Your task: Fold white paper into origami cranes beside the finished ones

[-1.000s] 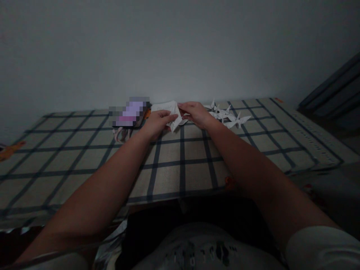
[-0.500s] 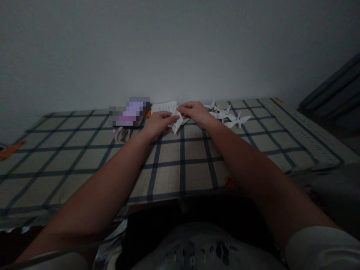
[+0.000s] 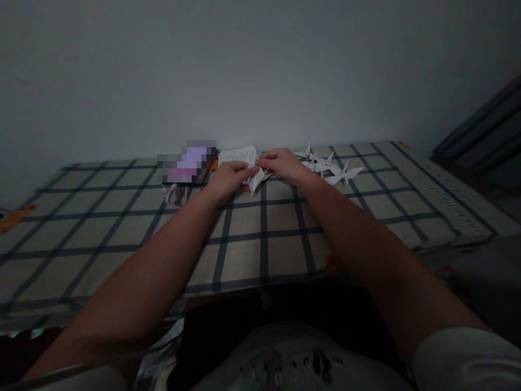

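Note:
Between my two hands is a folded white paper piece (image 3: 255, 182), its pointed end towards me. My left hand (image 3: 230, 176) pinches it from the left, thumb on top. From the right, the thumb and fingers of my right hand (image 3: 280, 163) close on its upper part; the fingertips partly cover it. Just right of my right hand, several finished white paper cranes (image 3: 325, 165) lie in a cluster. Behind the hands rests a stack of white printed paper (image 3: 236, 155).
A phone with a lit purple screen (image 3: 189, 163) is propped at the back left, with a pale cable or strap (image 3: 175, 194) below it. The checked tablecloth (image 3: 244, 255) covers the table, which meets a grey wall (image 3: 260, 70). Dark striped cloth (image 3: 484, 130) is at the far right.
My right fingers have come down slightly on the paper, and its upper tip, which stood up before, is now lower or covered. My left hand has hardly moved.

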Demonstrator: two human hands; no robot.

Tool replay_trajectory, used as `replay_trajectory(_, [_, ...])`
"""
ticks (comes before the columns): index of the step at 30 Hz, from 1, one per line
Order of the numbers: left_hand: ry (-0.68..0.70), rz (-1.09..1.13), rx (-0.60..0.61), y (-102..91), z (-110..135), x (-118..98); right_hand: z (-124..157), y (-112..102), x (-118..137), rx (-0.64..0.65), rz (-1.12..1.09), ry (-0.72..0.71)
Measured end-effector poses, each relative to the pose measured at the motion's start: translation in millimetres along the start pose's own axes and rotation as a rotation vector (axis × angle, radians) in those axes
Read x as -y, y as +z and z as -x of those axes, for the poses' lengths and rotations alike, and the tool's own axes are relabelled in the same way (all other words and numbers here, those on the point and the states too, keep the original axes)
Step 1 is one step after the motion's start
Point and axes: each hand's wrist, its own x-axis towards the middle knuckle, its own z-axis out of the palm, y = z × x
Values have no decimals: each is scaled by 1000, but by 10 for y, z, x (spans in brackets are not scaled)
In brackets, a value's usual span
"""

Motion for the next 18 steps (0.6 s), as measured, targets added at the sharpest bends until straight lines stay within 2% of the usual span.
replay_trajectory(5, [0,-14,-15,-6,-2,-9,20,16,16,-18,-15,26])
replay_trajectory(11, [35,-68,-4,-21,-15,24,-28,-20,-57,-17,-57,-31])
replay_trajectory(18, [29,-44,-33,-5,-24,37,-59,-24,-80,-41,41,-85])
